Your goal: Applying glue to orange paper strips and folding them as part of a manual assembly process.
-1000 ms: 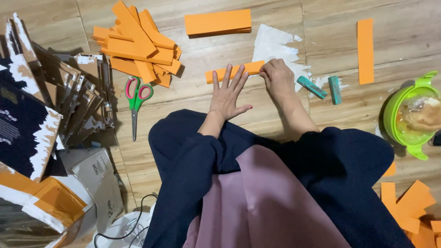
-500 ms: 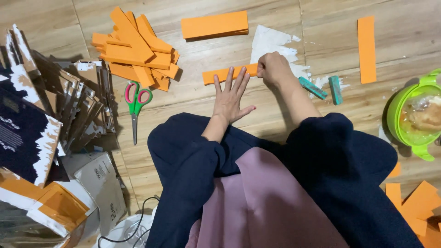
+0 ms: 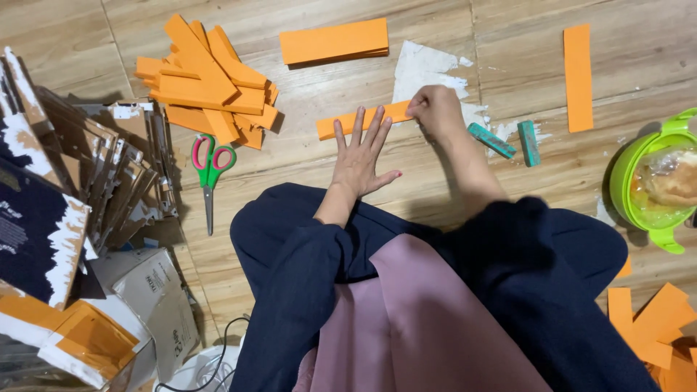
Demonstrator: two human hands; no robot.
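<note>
While both hands, left (image 3: pixel 361 161) flat, right (image 3: pixel 435 110) pinching, press one orange strip (image 3: pixel 347 124), two green blocks (image 3: pixel 491 140) lie beside

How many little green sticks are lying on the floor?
2. One teal stick lies slanted just beside the right hand; the other teal stick lies a bit farther right, nearer the green bowl. More may be hidden.

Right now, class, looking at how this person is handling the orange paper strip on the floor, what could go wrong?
1. The left hand presses only the left part of the orange strip, while the right hand pinches its other end; the strip might skew or crease unevenly.
2. White residue on the floor near the strip could smear or stick to it.
3. The scissors lie loose near the knee and could be knocked.
</note>
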